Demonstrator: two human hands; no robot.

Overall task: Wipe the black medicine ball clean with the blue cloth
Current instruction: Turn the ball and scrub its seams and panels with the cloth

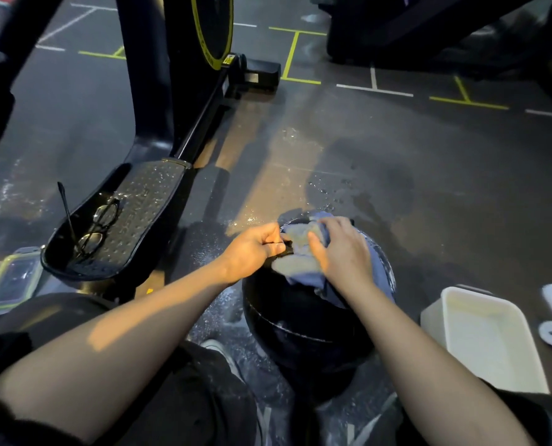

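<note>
The blue cloth [303, 252] is pressed onto the black medicine ball [303, 317] by the right hand [342, 252] (fingers curled over it); its edge is pinched by the left hand [255, 249].

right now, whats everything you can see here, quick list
ball: 1, black, on the floor between the knees
cloth: 1, blue, bunched on top of the ball
glasses: 1, black, lying on the pedal
pedal: 1, black, studded, left of the ball
machine: 1, black with yellow ring, far left
tub: 1, white, right of the ball
case: 1, clear with green edge, far left
floor: dark, wet patches, yellow and white lines
left hand: gripping the ball's top edge
right hand: pressing the cloth on the ball
</note>
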